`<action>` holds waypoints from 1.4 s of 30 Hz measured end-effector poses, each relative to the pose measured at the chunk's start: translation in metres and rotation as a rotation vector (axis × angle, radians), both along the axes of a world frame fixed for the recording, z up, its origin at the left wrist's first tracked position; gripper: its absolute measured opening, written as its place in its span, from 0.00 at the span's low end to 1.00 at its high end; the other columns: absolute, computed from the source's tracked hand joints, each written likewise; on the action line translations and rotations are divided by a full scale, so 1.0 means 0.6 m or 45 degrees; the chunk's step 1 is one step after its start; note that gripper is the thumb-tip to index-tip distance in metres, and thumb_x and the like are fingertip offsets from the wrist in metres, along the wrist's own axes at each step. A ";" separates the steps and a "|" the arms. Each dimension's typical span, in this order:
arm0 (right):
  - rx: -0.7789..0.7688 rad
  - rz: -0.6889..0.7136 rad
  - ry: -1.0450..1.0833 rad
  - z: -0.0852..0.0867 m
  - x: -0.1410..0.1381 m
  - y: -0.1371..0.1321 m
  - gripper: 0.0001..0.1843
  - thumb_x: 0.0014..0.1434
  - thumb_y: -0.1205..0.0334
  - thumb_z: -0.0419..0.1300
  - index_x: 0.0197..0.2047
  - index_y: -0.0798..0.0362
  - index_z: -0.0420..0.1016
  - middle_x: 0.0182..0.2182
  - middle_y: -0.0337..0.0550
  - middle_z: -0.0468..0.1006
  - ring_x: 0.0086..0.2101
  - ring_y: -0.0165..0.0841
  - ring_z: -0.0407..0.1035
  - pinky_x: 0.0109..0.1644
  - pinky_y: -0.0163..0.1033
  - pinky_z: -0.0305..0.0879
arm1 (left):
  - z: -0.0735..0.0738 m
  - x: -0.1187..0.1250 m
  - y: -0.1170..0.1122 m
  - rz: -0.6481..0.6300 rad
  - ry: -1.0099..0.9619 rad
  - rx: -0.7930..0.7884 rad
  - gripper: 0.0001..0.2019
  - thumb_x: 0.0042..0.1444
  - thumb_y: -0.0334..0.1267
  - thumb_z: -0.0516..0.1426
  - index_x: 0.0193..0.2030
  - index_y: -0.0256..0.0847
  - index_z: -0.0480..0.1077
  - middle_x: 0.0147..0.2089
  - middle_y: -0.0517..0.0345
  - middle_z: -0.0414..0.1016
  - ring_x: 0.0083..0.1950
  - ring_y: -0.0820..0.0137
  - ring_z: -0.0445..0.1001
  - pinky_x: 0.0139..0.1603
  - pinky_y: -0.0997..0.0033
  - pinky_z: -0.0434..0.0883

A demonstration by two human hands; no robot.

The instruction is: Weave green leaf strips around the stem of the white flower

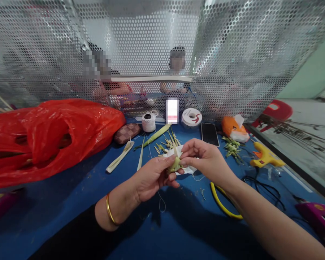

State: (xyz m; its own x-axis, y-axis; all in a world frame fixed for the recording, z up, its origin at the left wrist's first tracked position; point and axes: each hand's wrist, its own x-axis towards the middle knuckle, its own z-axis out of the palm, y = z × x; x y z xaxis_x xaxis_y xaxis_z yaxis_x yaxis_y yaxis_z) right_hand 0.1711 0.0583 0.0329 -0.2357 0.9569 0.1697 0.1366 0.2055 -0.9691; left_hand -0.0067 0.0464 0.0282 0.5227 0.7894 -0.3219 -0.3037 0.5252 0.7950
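My left hand is closed around a small folded green leaf bundle, with the thumb pressing on its top. A pale leaf strip stands up from the bundle. On its right side, my right hand pinches the same bundle between thumb and forefinger. Fine white thread dangles in a loop below my left hand. Behind the hands lie a crumpled white tissue and cut leaf bits. A long green leaf and a pale folded leaf rest on the blue table.
At left bulges a red plastic bag, near a checkered pouch. Farther back are a thread spool, a ribbon roll and a phone. At right lie tissues, a yellow glue gun and a yellow curved handle.
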 end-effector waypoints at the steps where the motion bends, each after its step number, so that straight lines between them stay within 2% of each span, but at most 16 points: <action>1: -0.027 0.015 0.038 0.001 0.000 0.001 0.10 0.47 0.66 0.67 0.34 0.52 0.72 0.25 0.37 0.79 0.26 0.30 0.74 0.30 0.34 0.69 | 0.000 -0.001 0.000 0.012 -0.016 -0.010 0.12 0.62 0.40 0.55 0.37 0.32 0.75 0.32 0.54 0.71 0.22 0.81 0.62 0.26 0.78 0.75; 5: -0.058 0.066 0.107 0.003 0.003 0.004 0.08 0.48 0.64 0.67 0.34 0.52 0.74 0.27 0.39 0.81 0.29 0.31 0.75 0.33 0.36 0.70 | 0.000 -0.002 0.003 0.064 -0.058 -0.090 0.11 0.63 0.38 0.54 0.37 0.32 0.74 0.32 0.54 0.72 0.21 0.82 0.63 0.25 0.79 0.75; 10: 0.053 -0.065 -0.006 -0.007 -0.002 0.005 0.07 0.47 0.64 0.68 0.32 0.52 0.75 0.24 0.37 0.78 0.28 0.31 0.72 0.35 0.37 0.67 | 0.005 0.003 0.002 0.142 -0.082 -0.279 0.09 0.63 0.35 0.54 0.39 0.32 0.73 0.30 0.54 0.72 0.20 0.83 0.64 0.24 0.80 0.74; 14: -0.039 -0.125 0.129 -0.022 -0.010 0.007 0.08 0.47 0.63 0.68 0.31 0.52 0.75 0.25 0.35 0.75 0.28 0.29 0.69 0.36 0.37 0.65 | 0.001 0.006 0.000 0.206 -0.138 -0.432 0.10 0.64 0.35 0.53 0.39 0.31 0.72 0.31 0.55 0.73 0.18 0.84 0.63 0.24 0.80 0.75; 18: -0.080 -0.175 0.152 -0.029 -0.014 0.008 0.10 0.43 0.64 0.70 0.31 0.50 0.75 0.27 0.34 0.73 0.31 0.29 0.67 0.38 0.36 0.63 | -0.008 0.008 0.001 0.232 -0.097 -0.374 0.08 0.62 0.36 0.56 0.39 0.32 0.72 0.29 0.56 0.73 0.18 0.83 0.64 0.22 0.79 0.74; 20: -0.182 -0.129 0.201 -0.028 -0.014 0.008 0.12 0.43 0.63 0.71 0.33 0.50 0.76 0.30 0.36 0.74 0.33 0.30 0.68 0.39 0.36 0.64 | -0.011 0.008 0.002 0.211 -0.079 -0.319 0.08 0.61 0.36 0.57 0.39 0.33 0.72 0.28 0.56 0.73 0.18 0.82 0.64 0.21 0.79 0.73; 24: -0.514 0.055 0.401 -0.025 -0.015 0.010 0.14 0.47 0.57 0.69 0.37 0.53 0.77 0.32 0.41 0.78 0.32 0.29 0.71 0.39 0.36 0.66 | -0.014 0.008 0.000 0.132 -0.075 -0.265 0.08 0.61 0.37 0.57 0.41 0.33 0.72 0.28 0.57 0.73 0.18 0.82 0.63 0.22 0.79 0.74; 28: -0.640 -0.012 0.550 -0.030 -0.017 0.012 0.15 0.47 0.55 0.70 0.35 0.55 0.74 0.27 0.38 0.77 0.24 0.26 0.69 0.32 0.33 0.65 | -0.016 0.007 -0.005 0.031 -0.059 -0.220 0.10 0.62 0.38 0.56 0.41 0.32 0.73 0.29 0.57 0.72 0.19 0.81 0.63 0.23 0.78 0.74; 32: -0.574 -0.005 0.585 -0.035 -0.019 0.009 0.13 0.44 0.61 0.71 0.28 0.54 0.72 0.21 0.34 0.73 0.19 0.23 0.63 0.24 0.31 0.59 | -0.018 0.008 -0.006 -0.051 -0.003 -0.166 0.12 0.61 0.40 0.56 0.42 0.31 0.74 0.29 0.55 0.73 0.19 0.81 0.63 0.23 0.78 0.74; 37: -0.356 -0.225 0.594 -0.040 -0.021 0.009 0.13 0.43 0.59 0.71 0.27 0.53 0.72 0.21 0.35 0.74 0.20 0.26 0.63 0.23 0.33 0.58 | -0.021 0.008 -0.004 -0.078 0.026 -0.177 0.11 0.60 0.39 0.57 0.40 0.31 0.75 0.28 0.56 0.73 0.18 0.81 0.64 0.23 0.77 0.74; 40: -0.250 -0.252 0.433 -0.040 -0.020 0.012 0.12 0.48 0.56 0.68 0.32 0.53 0.74 0.25 0.38 0.76 0.25 0.30 0.68 0.29 0.36 0.63 | -0.018 0.009 -0.003 0.023 0.021 -0.190 0.10 0.60 0.38 0.58 0.38 0.32 0.75 0.27 0.56 0.74 0.19 0.79 0.66 0.24 0.76 0.75; 42: -0.053 -0.355 0.240 -0.037 -0.018 0.011 0.11 0.53 0.56 0.65 0.36 0.52 0.74 0.30 0.41 0.77 0.30 0.33 0.70 0.35 0.38 0.65 | -0.015 0.010 -0.001 0.169 0.020 -0.183 0.09 0.59 0.39 0.59 0.38 0.33 0.74 0.28 0.56 0.75 0.22 0.77 0.70 0.27 0.75 0.75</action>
